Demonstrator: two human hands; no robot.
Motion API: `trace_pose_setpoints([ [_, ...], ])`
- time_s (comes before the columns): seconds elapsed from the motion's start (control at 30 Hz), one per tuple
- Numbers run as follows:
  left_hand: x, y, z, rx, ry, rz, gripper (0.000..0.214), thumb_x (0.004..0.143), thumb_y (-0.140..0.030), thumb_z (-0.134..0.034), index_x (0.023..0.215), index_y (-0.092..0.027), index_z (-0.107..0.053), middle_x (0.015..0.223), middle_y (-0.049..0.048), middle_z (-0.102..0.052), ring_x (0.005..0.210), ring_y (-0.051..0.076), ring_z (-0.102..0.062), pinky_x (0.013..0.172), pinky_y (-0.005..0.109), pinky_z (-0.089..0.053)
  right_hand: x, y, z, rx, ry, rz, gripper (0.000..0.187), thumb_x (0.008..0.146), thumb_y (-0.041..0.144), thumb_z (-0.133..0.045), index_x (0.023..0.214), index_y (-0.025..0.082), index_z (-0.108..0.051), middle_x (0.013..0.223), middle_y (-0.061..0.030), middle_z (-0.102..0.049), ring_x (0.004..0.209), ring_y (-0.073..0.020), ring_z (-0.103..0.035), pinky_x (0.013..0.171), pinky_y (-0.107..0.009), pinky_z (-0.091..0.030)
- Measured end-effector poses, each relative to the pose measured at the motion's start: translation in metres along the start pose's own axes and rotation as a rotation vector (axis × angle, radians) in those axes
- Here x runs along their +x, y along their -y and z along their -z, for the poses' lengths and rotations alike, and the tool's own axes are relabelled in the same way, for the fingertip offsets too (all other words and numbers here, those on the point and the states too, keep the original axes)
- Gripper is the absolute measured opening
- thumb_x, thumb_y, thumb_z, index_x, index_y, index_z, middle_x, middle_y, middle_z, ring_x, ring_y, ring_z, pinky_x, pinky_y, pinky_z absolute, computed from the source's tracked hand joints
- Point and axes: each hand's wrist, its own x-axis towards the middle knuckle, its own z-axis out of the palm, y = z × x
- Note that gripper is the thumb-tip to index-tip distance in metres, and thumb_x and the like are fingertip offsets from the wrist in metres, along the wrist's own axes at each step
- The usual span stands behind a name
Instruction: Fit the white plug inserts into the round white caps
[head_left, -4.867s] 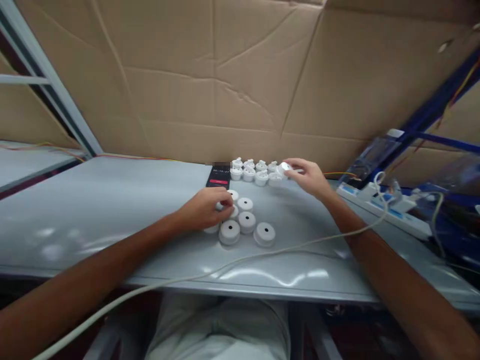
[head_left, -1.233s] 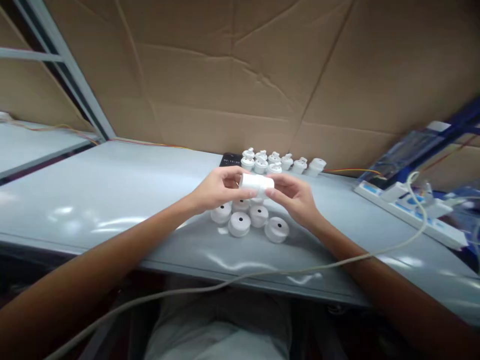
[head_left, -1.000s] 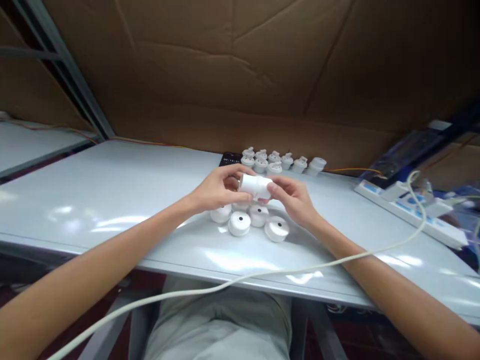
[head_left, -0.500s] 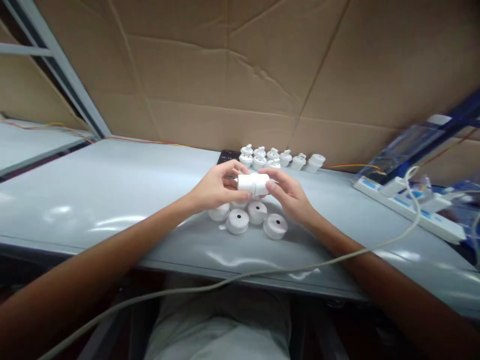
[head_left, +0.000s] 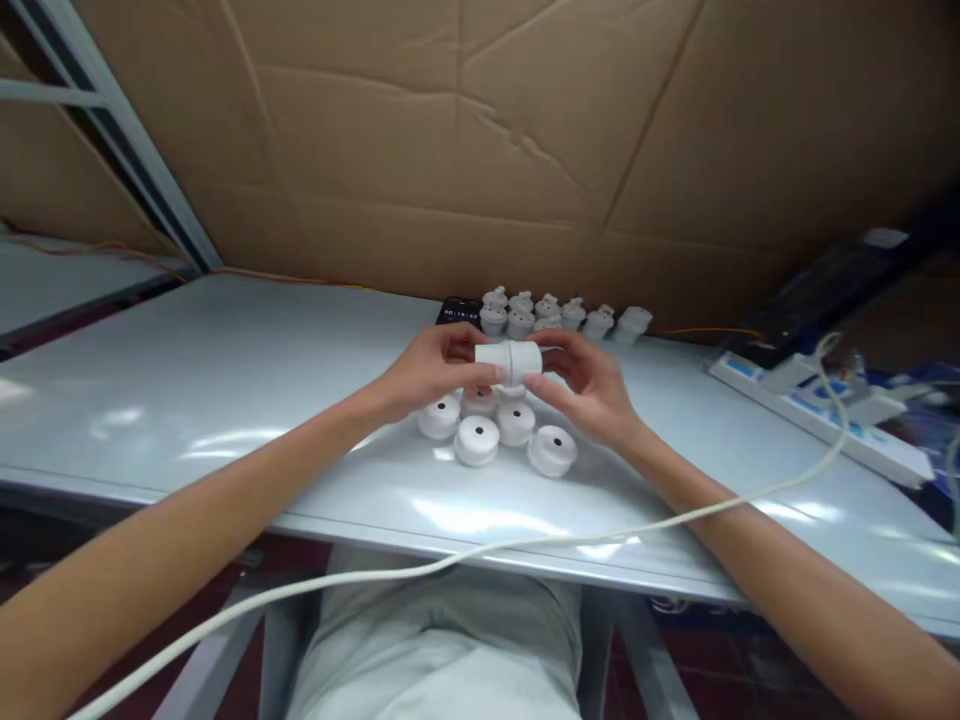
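Both hands hold one white plastic cylinder [head_left: 511,361], made of two round parts joined end to end, a little above the grey table [head_left: 225,400]. My left hand [head_left: 431,372] pinches its left end. My right hand [head_left: 589,385] grips its right end with curled fingers. Right under the hands lie several white round caps [head_left: 477,439], each with a small dark hole in the middle. Farther back, against the cardboard wall, stand several white knobbed pieces [head_left: 559,315] in two short rows.
A dark phone [head_left: 459,311] with a lit display lies left of the back rows. A white power strip [head_left: 825,420] with plugs sits at the right. A white cable [head_left: 465,560] runs across the table's front edge. Brown cardboard [head_left: 480,150] closes off the back.
Nearly five seconds ago each hand was on the table at a separate group of parts. Since then both hands have come together on the white cylinder and turn it slightly.
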Motion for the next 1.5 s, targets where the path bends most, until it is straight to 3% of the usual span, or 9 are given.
trace_pose_setpoints([
  [0.2,-0.002,-0.004,-0.001,-0.038,0.004,0.037,0.039,0.066,-0.032,-0.087,0.093,-0.014,-0.066,0.075,0.0026,-0.075,0.064,0.018,-0.072,0.060,0.027,-0.055,-0.002,0.000,0.001,-0.042,-0.009,0.043,0.038,0.082,0.042,-0.081,0.112,0.025,-0.065,0.108,-0.0046,-0.071,0.090,-0.0210,-0.070,0.086,-0.037,-0.059],
  [0.33,0.000,-0.001,0.001,-0.079,0.021,0.092,0.037,0.067,-0.039,-0.087,0.085,-0.014,-0.066,0.072,0.0029,-0.074,0.063,0.018,-0.073,0.058,0.026,-0.056,-0.003,0.002,0.001,-0.095,0.012,0.120,0.038,0.081,0.031,-0.081,0.114,0.025,-0.064,0.111,-0.0052,-0.069,0.094,-0.0215,-0.070,0.087,-0.038,-0.058],
  [0.53,0.003,0.002,0.002,-0.061,0.037,0.182,0.046,0.071,-0.056,-0.081,0.080,-0.015,-0.066,0.062,0.0061,-0.072,0.051,0.017,-0.069,0.046,0.023,-0.050,-0.002,0.002,0.002,-0.248,0.035,0.283,0.041,0.076,0.020,-0.079,0.113,0.026,-0.062,0.114,-0.0085,-0.067,0.108,-0.0269,-0.066,0.089,-0.041,-0.059],
  [0.7,0.002,0.001,0.001,-0.033,0.038,0.167,0.046,0.076,-0.058,-0.078,0.085,-0.014,-0.066,0.060,0.0045,-0.071,0.049,0.016,-0.068,0.044,0.020,-0.049,0.001,0.004,0.005,-0.439,0.014,0.492,0.040,0.077,0.016,-0.075,0.113,0.025,-0.061,0.113,-0.0096,-0.069,0.107,-0.0280,-0.067,0.089,-0.044,-0.059],
  [0.87,0.002,0.001,0.001,-0.010,0.039,0.160,0.046,0.078,-0.058,-0.076,0.077,-0.015,-0.062,0.059,0.0048,-0.070,0.048,0.016,-0.068,0.042,0.019,-0.048,0.002,0.003,0.005,-0.624,0.017,0.672,0.038,0.082,0.015,-0.071,0.117,0.026,-0.058,0.115,-0.0105,-0.068,0.105,-0.0267,-0.069,0.090,-0.043,-0.059],
  [1.07,0.001,0.002,0.001,0.002,0.041,0.137,0.044,0.079,-0.056,-0.075,0.078,-0.015,-0.059,0.058,0.0034,-0.069,0.047,0.013,-0.065,0.042,0.017,-0.044,0.002,0.005,0.007,-0.725,0.110,0.666,0.037,0.084,0.015,-0.069,0.118,0.026,-0.057,0.116,-0.0119,-0.066,0.105,-0.0269,-0.068,0.088,-0.042,-0.060],
  [1.33,0.000,0.003,0.001,-0.025,0.104,0.041,0.041,0.076,-0.047,-0.079,0.096,-0.016,-0.060,0.071,0.0009,-0.069,0.059,0.014,-0.068,0.046,0.019,-0.048,0.002,0.016,-0.005,-0.644,-0.011,0.579,0.030,0.080,0.010,-0.065,0.105,0.025,-0.060,0.109,-0.0086,-0.066,0.102,-0.0265,-0.067,0.089,-0.043,-0.057],
  [1.5,-0.003,0.000,0.000,0.044,0.152,0.012,0.042,0.077,-0.042,-0.081,0.102,-0.016,-0.060,0.078,0.0013,-0.070,0.062,0.014,-0.069,0.048,0.019,-0.048,-0.006,0.018,-0.002,-0.573,-0.037,0.474,0.038,0.079,0.016,-0.072,0.114,0.024,-0.060,0.108,-0.0091,-0.068,0.102,-0.0272,-0.066,0.080,-0.040,-0.058],
])
